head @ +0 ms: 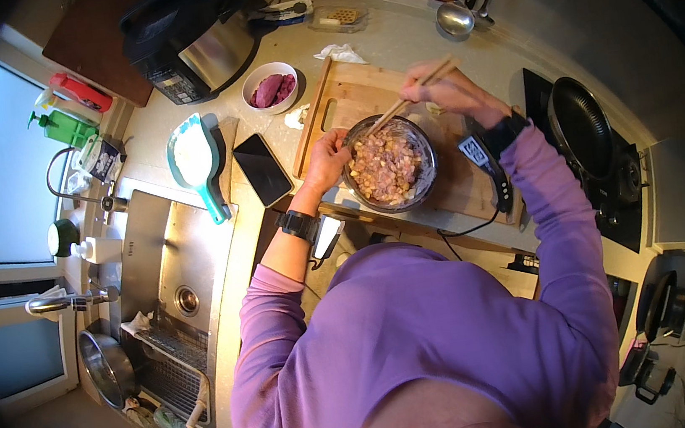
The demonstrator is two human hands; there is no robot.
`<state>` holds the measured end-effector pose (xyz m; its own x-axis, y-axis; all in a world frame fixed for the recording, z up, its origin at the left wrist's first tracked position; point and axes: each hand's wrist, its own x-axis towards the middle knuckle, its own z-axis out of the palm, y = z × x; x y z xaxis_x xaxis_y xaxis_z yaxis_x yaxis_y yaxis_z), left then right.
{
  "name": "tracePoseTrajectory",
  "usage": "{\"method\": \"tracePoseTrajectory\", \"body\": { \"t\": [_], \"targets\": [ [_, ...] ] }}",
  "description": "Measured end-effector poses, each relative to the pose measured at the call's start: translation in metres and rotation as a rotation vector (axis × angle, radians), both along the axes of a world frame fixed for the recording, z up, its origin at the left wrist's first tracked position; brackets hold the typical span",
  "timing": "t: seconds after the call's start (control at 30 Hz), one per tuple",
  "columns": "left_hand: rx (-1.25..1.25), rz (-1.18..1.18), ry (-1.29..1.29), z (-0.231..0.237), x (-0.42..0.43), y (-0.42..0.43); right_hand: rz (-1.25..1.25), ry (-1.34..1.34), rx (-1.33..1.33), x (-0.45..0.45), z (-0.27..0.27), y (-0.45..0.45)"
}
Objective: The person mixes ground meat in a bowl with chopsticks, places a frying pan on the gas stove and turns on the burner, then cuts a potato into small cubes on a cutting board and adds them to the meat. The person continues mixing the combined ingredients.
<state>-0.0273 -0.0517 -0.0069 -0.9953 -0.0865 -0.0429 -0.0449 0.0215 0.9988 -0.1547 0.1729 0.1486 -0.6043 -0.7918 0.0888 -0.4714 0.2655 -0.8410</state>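
Note:
A metal mixing bowl [432, 169] rests at the front of a wooden cutting board [359, 79]. Chopped pale pink meat [386, 161], mixed with small yellowish bits, fills much of it, and a whitish film coats the bowl's inner wall. My left hand [328, 157] pinches the bowl's left rim. In my right hand [449, 89] is a pair of wooden chopsticks [397, 106], slanting down with their tips in the meat near the far rim. My right hand looks slightly blurred above the board.
Left of the board lie a smartphone [262, 169], a teal scoop of white powder [193, 155] and a white bowl [270, 89] holding purple pieces. A steel sink [194, 243] is at left. On the right, a frying pan [580, 126] sits on the stove [623, 201]. A pressure cooker [197, 47] stands behind.

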Motion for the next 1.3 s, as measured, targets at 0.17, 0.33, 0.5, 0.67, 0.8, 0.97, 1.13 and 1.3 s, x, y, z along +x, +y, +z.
{"method": "tracePoseTrajectory", "body": {
  "t": [0.17, 0.33, 0.5, 0.67, 0.8, 0.97, 1.13, 1.3],
  "targets": [
    [-0.067, -0.073, -0.004, 0.007, -0.003, -0.001, 0.034, -0.132, -0.022, -0.027, -0.002, 0.001],
    [-0.131, -0.045, 0.017, 0.004, -0.004, 0.0, -0.142, -0.204, 0.044, -0.027, -0.015, 0.033],
    [0.01, 0.016, -0.003, 0.006, 0.0, 0.003, -0.189, -0.137, -0.165, -0.006, -0.037, 0.076],
    [-0.018, 0.178, 0.046, -0.004, 0.007, 0.011, -0.317, -0.281, -0.282, 0.034, -0.08, 0.102],
    [-0.043, 0.373, 0.081, -0.024, 0.008, 0.023, -0.527, 0.192, -0.169, 0.088, -0.095, 0.081],
    [0.111, 0.63, 0.13, -0.036, 0.021, 0.054, -0.462, 0.474, -0.367, 0.147, -0.078, 0.028],
    [0.227, 0.492, -0.132, -0.015, 0.044, 0.048, -0.27, 0.61, -0.159, 0.102, -0.043, 0.066],
    [0.303, 0.305, -0.275, 0.013, 0.012, 0.003, -0.387, -0.157, -0.307, 0.054, -0.023, 0.084]
  ]
}}
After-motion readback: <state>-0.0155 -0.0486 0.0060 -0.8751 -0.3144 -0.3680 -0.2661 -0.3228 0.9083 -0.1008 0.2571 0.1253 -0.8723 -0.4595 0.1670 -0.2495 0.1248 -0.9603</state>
